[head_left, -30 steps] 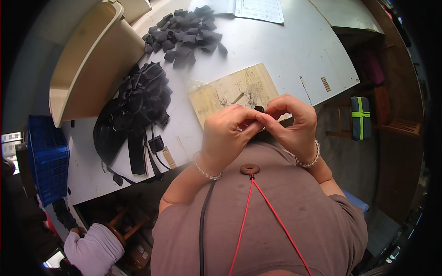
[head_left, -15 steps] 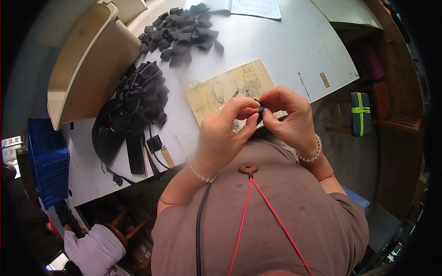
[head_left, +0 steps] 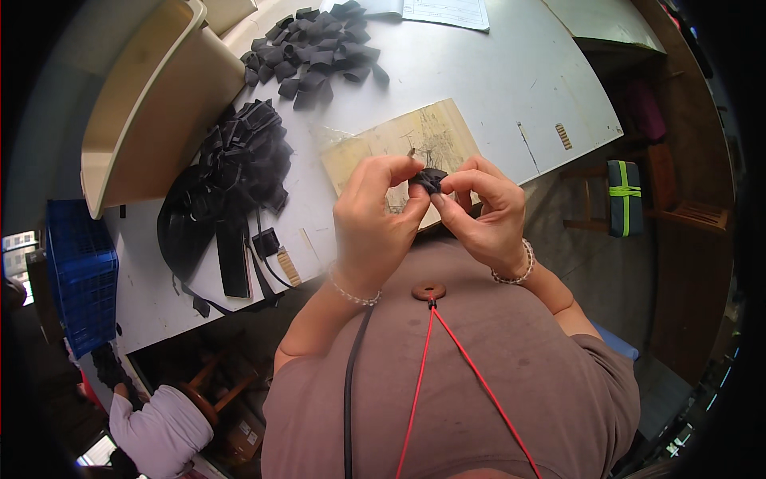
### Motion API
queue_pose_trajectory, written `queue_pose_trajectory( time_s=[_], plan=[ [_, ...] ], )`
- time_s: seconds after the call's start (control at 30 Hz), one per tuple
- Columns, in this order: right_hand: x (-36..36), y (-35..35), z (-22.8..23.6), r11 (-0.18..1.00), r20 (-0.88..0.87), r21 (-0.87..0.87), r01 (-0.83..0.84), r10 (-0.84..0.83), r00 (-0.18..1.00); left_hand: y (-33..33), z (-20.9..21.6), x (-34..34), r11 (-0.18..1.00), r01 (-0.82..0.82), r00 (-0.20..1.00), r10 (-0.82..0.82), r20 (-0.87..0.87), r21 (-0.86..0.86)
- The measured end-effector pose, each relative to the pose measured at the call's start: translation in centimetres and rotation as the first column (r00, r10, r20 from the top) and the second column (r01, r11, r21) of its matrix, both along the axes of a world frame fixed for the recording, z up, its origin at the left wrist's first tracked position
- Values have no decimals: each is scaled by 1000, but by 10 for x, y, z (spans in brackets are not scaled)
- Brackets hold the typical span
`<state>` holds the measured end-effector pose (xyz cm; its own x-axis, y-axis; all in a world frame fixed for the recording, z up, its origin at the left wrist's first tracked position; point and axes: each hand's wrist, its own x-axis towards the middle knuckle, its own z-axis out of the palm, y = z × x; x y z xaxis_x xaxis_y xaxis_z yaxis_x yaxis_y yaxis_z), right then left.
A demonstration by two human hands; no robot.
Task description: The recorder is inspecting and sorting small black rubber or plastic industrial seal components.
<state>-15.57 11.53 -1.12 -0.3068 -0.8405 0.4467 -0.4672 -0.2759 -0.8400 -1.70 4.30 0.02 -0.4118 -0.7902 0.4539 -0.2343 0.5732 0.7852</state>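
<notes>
My left hand (head_left: 372,223) and my right hand (head_left: 491,214) meet over the near edge of a worn wooden board (head_left: 351,156). Between their fingertips is a small piece of folded black ribbon (head_left: 432,179), pinched from both sides. The ribbon is bent into a curve, and its underside is hidden by my fingers. A small pointed tip (head_left: 412,152) shows just beyond my left forefinger; whether that hand holds it I cannot tell. Farther off lies a pile of looped black ribbon pieces (head_left: 319,56). A larger black bunch (head_left: 247,156) rests to the left.
A beige bin (head_left: 152,112) leans at the left above a blue crate (head_left: 81,275). A dark flat slab (head_left: 233,263) lies near the table's front edge. Papers (head_left: 451,11) are at the back. A person in a light shirt (head_left: 163,431) is at lower left; a green-strapped box (head_left: 625,199) is at right.
Both hands have shifted slightly left, still pinching the black ribbon. The ribbon has turned, so more of its curved face shows between my fingers.
</notes>
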Motion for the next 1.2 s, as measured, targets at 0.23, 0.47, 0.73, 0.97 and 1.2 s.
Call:
queue_pose_trajectory(
  time_s=[0.23, 0.47, 0.73, 0.97, 1.2],
  plan=[
    [0, -1, -13, 806, 947, -11, -591, 198, 253, 5, 5, 14, 805, 189, 980, -116, -163, 562],
    [-4, -14, -6, 972, 303, 31, -235, 215, 928, -2, -7, 26, 147, 616, 787, -75, -612, 774],
    [-11, -20, 22, 950, -174, 146, -276, 300, 938, -8, -1, 26, 681, 382, 918, -356, -173, 625],
    [8, -18, 20, 974, -111, 100, -202, 212, 971, 1, -2, 22, 931, -8, 997, -19, 71, 365],
    [20, -15, -8, 994, 320, -17, -106, 106, 941, -3, -7, 33, 571, 409, 889, -74, -452, 711]
  ],
)
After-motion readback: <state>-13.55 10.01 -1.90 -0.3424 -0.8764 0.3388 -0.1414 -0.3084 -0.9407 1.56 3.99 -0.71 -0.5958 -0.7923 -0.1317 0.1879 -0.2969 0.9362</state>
